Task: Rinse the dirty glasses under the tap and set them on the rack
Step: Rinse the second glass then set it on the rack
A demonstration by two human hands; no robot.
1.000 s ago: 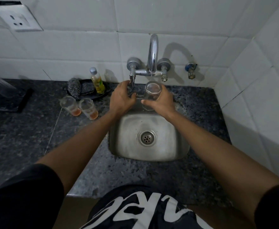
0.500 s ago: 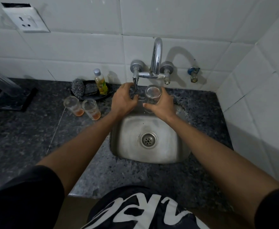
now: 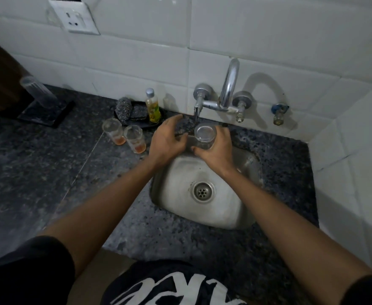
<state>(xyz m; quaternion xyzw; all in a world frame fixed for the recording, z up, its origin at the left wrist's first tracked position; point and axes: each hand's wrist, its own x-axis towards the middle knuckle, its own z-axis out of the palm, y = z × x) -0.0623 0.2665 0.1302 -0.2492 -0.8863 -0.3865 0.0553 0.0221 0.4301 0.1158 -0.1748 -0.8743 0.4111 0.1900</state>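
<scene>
My right hand (image 3: pixel 216 150) grips a clear glass (image 3: pixel 204 137) upright over the back of the steel sink (image 3: pixel 242 208), just under the small side spout (image 3: pixel 196 112) of the wall tap (image 3: pixel 229 84). My left hand (image 3: pixel 167 139) hovers beside it with relaxed fingers, below the left tap handle (image 3: pixel 200 91), holding nothing. Two dirty glasses (image 3: pixel 112 133) (image 3: pixel 134 140) with orange dregs stand on the counter to the left of the sink. A black rack (image 3: pixel 46 111) at the far left carries one upturned tall glass (image 3: pixel 38 91).
A dish with scrubbers (image 3: pixel 128 110) and a small soap bottle (image 3: pixel 152 105) sits behind the dirty glasses. A second valve (image 3: pixel 278 111) sticks out of the tiled wall at right. The dark granite counter (image 3: pixel 37 168) surrounds the sink; a tiled side wall closes the right.
My left hand has dropped away from the left tap handle. The glass in my right hand has shifted left under the side spout. My head has tilted, shifting the view.
</scene>
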